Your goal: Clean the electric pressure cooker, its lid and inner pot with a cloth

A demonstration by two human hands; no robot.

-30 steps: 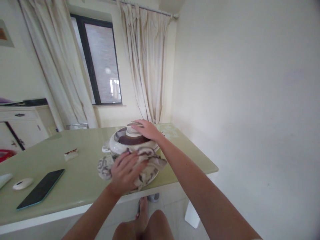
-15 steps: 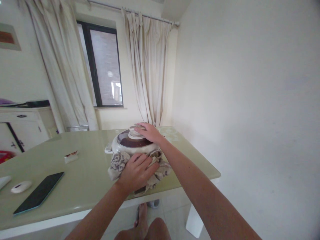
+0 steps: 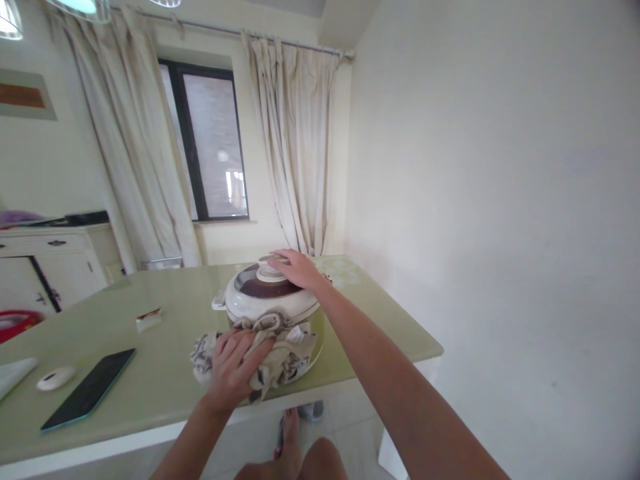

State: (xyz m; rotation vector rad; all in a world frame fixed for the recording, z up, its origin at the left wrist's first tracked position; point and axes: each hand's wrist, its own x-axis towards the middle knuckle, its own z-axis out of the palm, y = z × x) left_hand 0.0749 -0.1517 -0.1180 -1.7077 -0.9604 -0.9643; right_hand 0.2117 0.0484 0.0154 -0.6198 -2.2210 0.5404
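A white lidded pot (image 3: 265,307) with a brown glassy lid (image 3: 247,283) stands on the green tabletop. Fingers of my right hand (image 3: 299,268) rest on the pale lid knob (image 3: 267,269), curled round its top and far side. In front of the pot, my left hand (image 3: 233,363) grips a bunched patterned cloth (image 3: 283,360) on the table. The cloth lies close to the pot's lower front. A curved pale rim shows beside the cloth's right end; what it belongs to is mostly hidden.
On the left of the green table (image 3: 185,347) lie a dark phone-like slab (image 3: 90,390), a white mouse-like object (image 3: 56,379) and a small white packet (image 3: 149,320). A wall (image 3: 475,200) rises at the right. The table's front edge is close to my knees.
My left hand has slid the cloth left and toward me, uncovering more of the pot's front. My right hand stays on the knob. The view has tilted up slightly.
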